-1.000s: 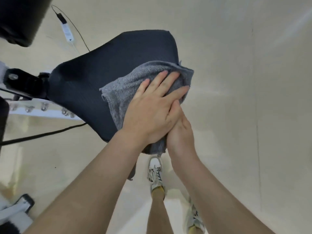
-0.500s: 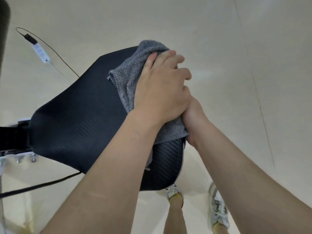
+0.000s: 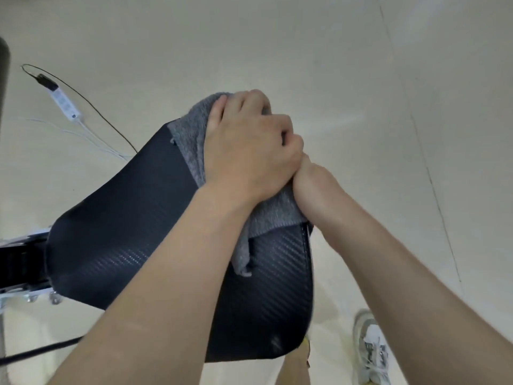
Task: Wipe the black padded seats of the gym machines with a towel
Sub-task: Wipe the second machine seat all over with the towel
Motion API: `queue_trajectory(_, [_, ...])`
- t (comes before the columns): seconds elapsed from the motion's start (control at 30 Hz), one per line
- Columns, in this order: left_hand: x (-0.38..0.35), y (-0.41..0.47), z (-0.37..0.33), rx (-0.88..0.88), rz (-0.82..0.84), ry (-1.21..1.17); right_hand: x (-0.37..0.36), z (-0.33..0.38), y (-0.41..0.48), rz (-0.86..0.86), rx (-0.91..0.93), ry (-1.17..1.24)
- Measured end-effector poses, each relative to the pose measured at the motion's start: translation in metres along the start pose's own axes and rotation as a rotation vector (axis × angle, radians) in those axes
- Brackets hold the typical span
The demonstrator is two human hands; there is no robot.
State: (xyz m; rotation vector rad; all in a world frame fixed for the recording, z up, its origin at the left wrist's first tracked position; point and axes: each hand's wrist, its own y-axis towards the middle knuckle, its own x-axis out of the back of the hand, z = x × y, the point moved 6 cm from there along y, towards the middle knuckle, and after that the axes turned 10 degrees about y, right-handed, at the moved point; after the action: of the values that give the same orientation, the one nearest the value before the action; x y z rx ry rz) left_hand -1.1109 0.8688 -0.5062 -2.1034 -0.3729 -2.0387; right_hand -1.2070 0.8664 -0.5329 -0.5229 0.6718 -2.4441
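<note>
Observation: my left hand (image 3: 247,151) lies on top of the grey towel (image 3: 191,143), fingers curled down over the cloth and bunching it against the far, narrow end of the black padded seat (image 3: 125,218). I judge the curl is there to wrap the towel over the rim, so the edge gets wiped as well as the flat top. My right hand (image 3: 313,190) is tucked under the heel of the left at the seat's right-hand edge, touching both the towel and the left hand. Its fingers are hidden beneath the cloth and the other hand, so I cannot tell whether they are spread or gripping. Stacking the two hands appears meant to add pressure and stop the cloth sliding loose. The towel covers only the far right portion of the seat, with one corner trailing back toward me across the pad. The broad near and left parts of the pad lie bare, showing a woven, carbon-style texture. The seat is mounted on a dark bracket (image 3: 16,262) at the left, with bolts (image 3: 55,299) visible under it. On the pale floor (image 3: 361,79) beyond lies a small white wired controller (image 3: 65,102). Markings: none legible on seat, towel or bracket; the controller carries small marks too faint to read. One shoe (image 3: 372,348) shows no readable brand.
</note>
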Motion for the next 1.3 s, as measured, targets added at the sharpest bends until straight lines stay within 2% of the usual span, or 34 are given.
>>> queue_trajectory(0.07, [-0.002,0.025,0.016,0.079,0.114,-0.001,-0.003,0.022,0.020,0.022,0.049,-0.122])
queue_trajectory(0.17, [-0.012,0.051,0.048,0.296,0.339,-0.057,-0.007,0.041,0.048,-0.020,0.042,-0.107])
queue_trajectory(0.23, [-0.012,0.046,0.060,0.326,0.369,-0.053,-0.012,0.046,0.054,-0.002,0.042,-0.126])
queue_trajectory(0.3, [-0.008,0.028,0.074,0.321,0.323,-0.046,-0.015,0.044,0.048,0.037,0.055,-0.156])
queue_trajectory(0.43, [-0.005,0.003,0.092,0.313,0.233,-0.058,-0.012,0.036,0.025,-0.011,0.167,-0.445])
queue_trajectory(0.6, [-0.008,0.018,0.075,0.355,0.276,-0.036,-0.010,0.028,0.011,-0.050,0.249,-0.468])
queue_trajectory(0.7, [-0.005,0.029,0.054,0.278,0.229,-0.076,-0.004,0.019,-0.004,-0.075,0.277,-0.467])
queue_trajectory(0.83, [-0.005,0.001,0.022,0.089,0.094,-0.069,-0.002,0.005,-0.030,-0.097,0.309,-0.546])
queue_trajectory(0.9, [-0.007,-0.023,0.013,0.055,0.053,-0.068,-0.002,0.002,-0.040,-0.033,0.300,-0.589])
queue_trajectory(1.0, [-0.012,-0.045,0.006,0.045,0.053,-0.068,0.007,-0.001,-0.052,0.171,0.283,-0.661])
queue_trajectory(1.07, [-0.014,-0.045,0.007,0.052,0.066,-0.081,0.022,0.004,-0.048,0.217,0.312,-0.628])
queue_trajectory(1.13, [-0.014,-0.035,0.017,0.067,0.049,-0.077,0.037,0.016,-0.024,0.045,0.366,-0.493])
queue_trajectory(1.17, [-0.014,-0.027,0.024,0.073,0.033,-0.074,0.035,0.021,-0.008,-0.037,0.393,-0.351])
queue_trajectory(1.2, [-0.013,-0.018,0.031,0.080,0.023,-0.075,0.027,0.024,0.003,-0.047,0.397,-0.166])
queue_trajectory(1.3, [-0.011,-0.003,0.042,0.108,0.013,-0.079,-0.012,0.012,0.037,0.127,0.384,0.326])
